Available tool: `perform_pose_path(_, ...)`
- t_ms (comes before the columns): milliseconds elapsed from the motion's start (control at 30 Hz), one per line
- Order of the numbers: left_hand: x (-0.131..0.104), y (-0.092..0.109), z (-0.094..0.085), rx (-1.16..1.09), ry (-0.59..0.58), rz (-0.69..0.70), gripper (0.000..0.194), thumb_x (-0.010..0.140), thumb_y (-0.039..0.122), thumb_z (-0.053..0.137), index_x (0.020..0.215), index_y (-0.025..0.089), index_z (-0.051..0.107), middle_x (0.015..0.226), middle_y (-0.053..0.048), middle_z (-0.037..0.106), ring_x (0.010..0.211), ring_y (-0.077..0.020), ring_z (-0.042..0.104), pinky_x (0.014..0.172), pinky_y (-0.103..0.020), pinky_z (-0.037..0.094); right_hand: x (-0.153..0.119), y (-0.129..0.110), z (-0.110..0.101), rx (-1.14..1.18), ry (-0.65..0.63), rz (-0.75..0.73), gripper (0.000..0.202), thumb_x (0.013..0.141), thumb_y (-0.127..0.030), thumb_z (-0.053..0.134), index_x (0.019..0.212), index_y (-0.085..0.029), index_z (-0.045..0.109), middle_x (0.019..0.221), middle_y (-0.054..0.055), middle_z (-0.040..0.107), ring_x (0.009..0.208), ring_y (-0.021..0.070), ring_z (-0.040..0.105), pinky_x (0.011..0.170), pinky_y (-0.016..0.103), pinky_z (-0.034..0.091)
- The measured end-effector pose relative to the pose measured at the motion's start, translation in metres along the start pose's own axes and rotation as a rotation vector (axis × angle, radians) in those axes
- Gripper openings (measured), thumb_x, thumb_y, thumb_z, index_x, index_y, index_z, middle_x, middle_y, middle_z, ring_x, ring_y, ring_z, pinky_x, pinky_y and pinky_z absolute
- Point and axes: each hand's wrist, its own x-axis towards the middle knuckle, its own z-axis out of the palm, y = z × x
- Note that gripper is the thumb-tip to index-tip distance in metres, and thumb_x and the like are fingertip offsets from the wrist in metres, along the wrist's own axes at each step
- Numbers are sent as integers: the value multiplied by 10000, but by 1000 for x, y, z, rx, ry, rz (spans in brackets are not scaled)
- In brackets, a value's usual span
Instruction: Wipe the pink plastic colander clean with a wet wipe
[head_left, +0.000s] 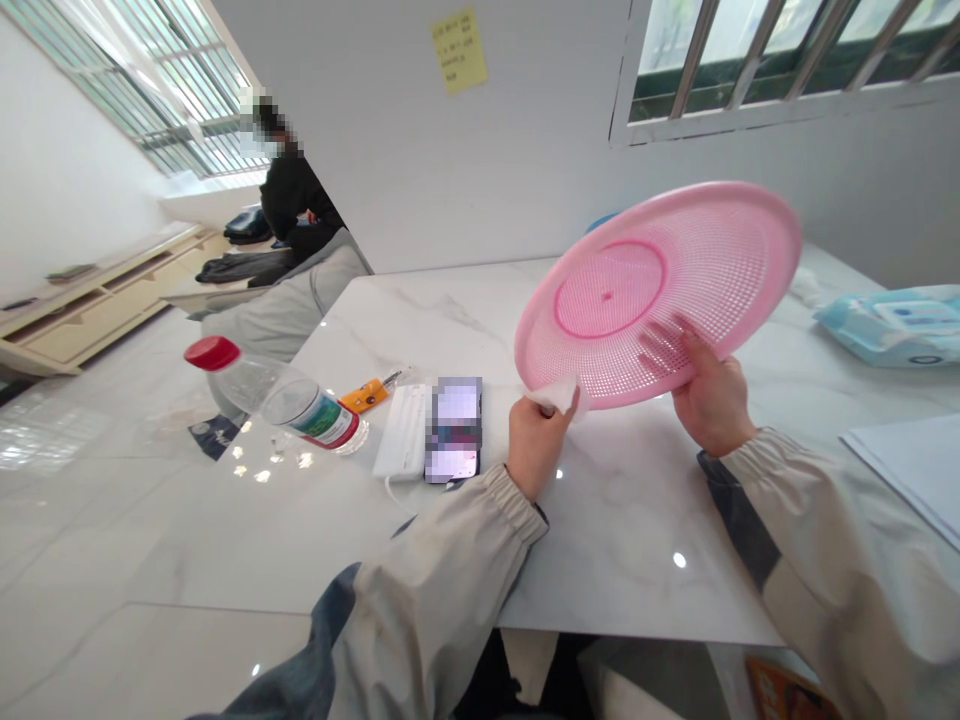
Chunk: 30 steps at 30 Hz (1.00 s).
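Note:
A round pink plastic mesh basket [720,290] is held tilted above the marble-patterned table [622,560], its open side towards me. My right hand [712,390] grips its lower right rim, thumb on the inside and fingers showing through the mesh from behind. At the lower left rim, my left hand [538,435] is closed on a white wipe [559,395], which touches the basket's edge. The fingertips of this hand are partly hidden by the wipe.
Left on the table are a phone [454,430], a white power bank [401,430] with a cable, an orange key fob [365,396] and a clear red-capped bottle [277,395]. A wipes pack [892,325] and white paper [911,470] lie right. A person [292,200] sits beyond.

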Motion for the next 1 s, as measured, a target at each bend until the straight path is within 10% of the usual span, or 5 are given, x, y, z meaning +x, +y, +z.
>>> perform_pose_path(233, 0, -3, 2, -43, -39, -15, 482, 1038, 500, 626, 673, 193, 696, 698, -67, 723, 700, -214, 672, 724, -336, 497, 6, 6, -6, -24, 84, -23, 235, 963, -336, 767, 1180, -299, 849, 1167, 37, 868, 1155, 267, 845, 1073, 526, 704)
perform_pose_path(1000, 2, -10, -3, 63, -19, 71, 492, 936, 534, 688, 586, 234, 517, 555, 17, 494, 564, -149, 451, 595, -308, 324, 0, -3, -3, -23, -38, 59, 319, 965, -428, 804, 1272, -342, 813, 1343, 53, 835, 1305, 303, 803, 1183, 555, 634)
